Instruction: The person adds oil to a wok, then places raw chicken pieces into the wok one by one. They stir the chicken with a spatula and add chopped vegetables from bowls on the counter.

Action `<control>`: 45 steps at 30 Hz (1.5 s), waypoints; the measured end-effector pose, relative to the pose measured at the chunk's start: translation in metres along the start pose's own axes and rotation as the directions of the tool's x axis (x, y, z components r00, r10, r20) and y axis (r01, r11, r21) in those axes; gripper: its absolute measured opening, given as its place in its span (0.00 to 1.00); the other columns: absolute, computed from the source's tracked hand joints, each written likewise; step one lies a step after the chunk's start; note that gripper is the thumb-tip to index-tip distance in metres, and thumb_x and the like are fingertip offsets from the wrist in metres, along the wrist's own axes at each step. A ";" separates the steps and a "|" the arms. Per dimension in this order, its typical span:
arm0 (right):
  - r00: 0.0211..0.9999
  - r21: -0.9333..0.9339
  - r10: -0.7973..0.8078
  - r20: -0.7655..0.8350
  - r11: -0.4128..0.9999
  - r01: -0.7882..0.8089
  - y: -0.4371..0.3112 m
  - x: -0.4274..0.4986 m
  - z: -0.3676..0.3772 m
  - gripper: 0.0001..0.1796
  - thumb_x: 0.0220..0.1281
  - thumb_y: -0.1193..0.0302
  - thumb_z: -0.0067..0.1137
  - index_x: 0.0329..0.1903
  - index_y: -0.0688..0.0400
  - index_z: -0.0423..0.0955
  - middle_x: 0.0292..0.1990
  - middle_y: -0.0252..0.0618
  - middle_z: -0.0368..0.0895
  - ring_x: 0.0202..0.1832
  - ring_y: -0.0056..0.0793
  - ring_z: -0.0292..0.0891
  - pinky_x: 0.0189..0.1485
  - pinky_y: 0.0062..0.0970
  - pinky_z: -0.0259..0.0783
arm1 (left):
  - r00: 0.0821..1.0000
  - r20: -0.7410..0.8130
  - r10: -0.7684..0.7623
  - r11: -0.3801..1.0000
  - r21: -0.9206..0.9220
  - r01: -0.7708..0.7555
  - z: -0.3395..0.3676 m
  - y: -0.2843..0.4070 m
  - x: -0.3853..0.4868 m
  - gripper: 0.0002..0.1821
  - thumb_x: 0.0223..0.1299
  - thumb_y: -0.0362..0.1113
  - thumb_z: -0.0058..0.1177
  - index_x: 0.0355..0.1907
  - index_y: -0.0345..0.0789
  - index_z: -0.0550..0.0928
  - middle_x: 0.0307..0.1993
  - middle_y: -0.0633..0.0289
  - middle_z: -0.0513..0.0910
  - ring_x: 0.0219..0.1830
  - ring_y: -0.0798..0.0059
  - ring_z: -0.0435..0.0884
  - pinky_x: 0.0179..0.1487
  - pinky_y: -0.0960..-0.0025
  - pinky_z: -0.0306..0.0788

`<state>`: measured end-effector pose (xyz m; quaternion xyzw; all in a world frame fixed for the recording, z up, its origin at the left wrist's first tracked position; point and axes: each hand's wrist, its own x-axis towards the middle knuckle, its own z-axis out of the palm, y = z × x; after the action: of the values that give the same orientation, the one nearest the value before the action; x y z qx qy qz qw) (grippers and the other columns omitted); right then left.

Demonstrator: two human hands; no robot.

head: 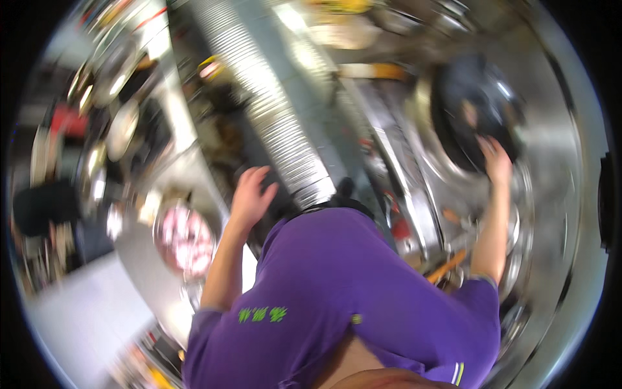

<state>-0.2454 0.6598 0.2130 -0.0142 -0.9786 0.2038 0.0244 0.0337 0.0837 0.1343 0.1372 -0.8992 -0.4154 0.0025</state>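
Note:
The picture is blurred by motion. On the right, my right hand (496, 158) is at the near edge of a black wok (466, 82) on the steel stove. Its fingers overlap the dark wok surface, but blur hides whether they grip the rim. My left hand (252, 194) hangs in the air over the aisle, thumb and fingers apart, holding nothing. To its lower left, a round bowl of pale pink pieces (187, 238), perhaps raw meat, stands on a steel counter (138, 265).
A ribbed metal floor grating (272, 97) runs along the aisle. Left of the bowl is a white board or surface (92, 306), with bowls and pans (124, 129) farther up. An orange-brown handle (447, 266) lies below my right forearm. A white-and-orange handle (371, 71) is near the wok.

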 end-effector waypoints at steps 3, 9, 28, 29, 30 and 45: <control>0.856 -0.348 -0.044 0.515 0.902 0.256 0.094 0.044 0.015 0.24 0.65 0.60 0.59 0.57 0.62 0.79 0.54 0.55 0.82 0.58 0.53 0.77 0.63 0.38 0.69 | 0.998 -0.057 0.006 0.991 0.136 0.002 -0.009 -0.012 -0.018 0.24 0.58 0.37 0.60 0.57 0.33 0.78 0.54 0.48 0.78 0.58 0.50 0.77 0.62 0.58 0.72; 0.917 0.084 -0.333 0.220 0.943 0.322 -0.084 0.027 0.039 0.23 0.73 0.69 0.51 0.65 0.67 0.71 0.60 0.49 0.79 0.61 0.36 0.76 0.65 0.31 0.68 | 0.882 -0.369 -0.294 0.956 -0.105 0.274 -0.022 -0.051 -0.141 0.20 0.60 0.38 0.58 0.54 0.34 0.80 0.44 0.49 0.82 0.47 0.50 0.82 0.51 0.57 0.77; -0.576 0.313 -0.650 0.496 -0.485 0.816 -0.606 -0.376 0.419 0.13 0.58 0.67 0.57 0.44 0.38 0.83 0.43 0.24 0.80 0.52 0.24 0.77 0.57 0.30 0.63 | 0.694 -0.552 -0.462 0.679 0.283 0.677 -0.122 -0.232 -0.228 0.25 0.48 0.39 0.67 0.51 0.36 0.80 0.49 0.50 0.78 0.50 0.46 0.79 0.55 0.53 0.75; -0.597 0.340 -0.614 0.516 -0.492 0.801 -0.607 -0.375 0.419 0.13 0.57 0.67 0.58 0.44 0.40 0.83 0.43 0.26 0.80 0.52 0.26 0.77 0.56 0.31 0.65 | 0.724 -0.531 -0.441 0.703 0.298 0.646 -0.125 -0.230 -0.231 0.24 0.48 0.39 0.67 0.50 0.37 0.80 0.48 0.51 0.79 0.50 0.47 0.79 0.55 0.53 0.75; -0.617 0.367 -0.582 0.530 -0.499 0.785 -0.611 -0.374 0.416 0.13 0.56 0.68 0.59 0.44 0.41 0.83 0.43 0.27 0.80 0.52 0.27 0.77 0.56 0.32 0.66 | 0.751 -0.521 -0.407 0.719 0.325 0.615 -0.130 -0.228 -0.233 0.24 0.48 0.39 0.67 0.50 0.37 0.80 0.48 0.52 0.79 0.50 0.48 0.78 0.55 0.53 0.74; 0.078 0.845 -0.888 0.452 0.455 0.281 -0.478 -0.320 0.259 0.22 0.56 0.59 0.69 0.46 0.58 0.73 0.35 0.45 0.81 0.37 0.42 0.80 0.41 0.36 0.74 | 0.981 0.047 -0.189 0.643 0.761 0.087 -0.143 -0.226 -0.207 0.22 0.52 0.57 0.61 0.42 0.43 0.84 0.47 0.56 0.79 0.52 0.51 0.77 0.51 0.48 0.73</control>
<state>0.0519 0.1064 0.1538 0.5283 -0.6194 0.4188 -0.4023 0.3055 -0.1105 0.0815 0.1683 -0.9755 -0.0105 -0.1414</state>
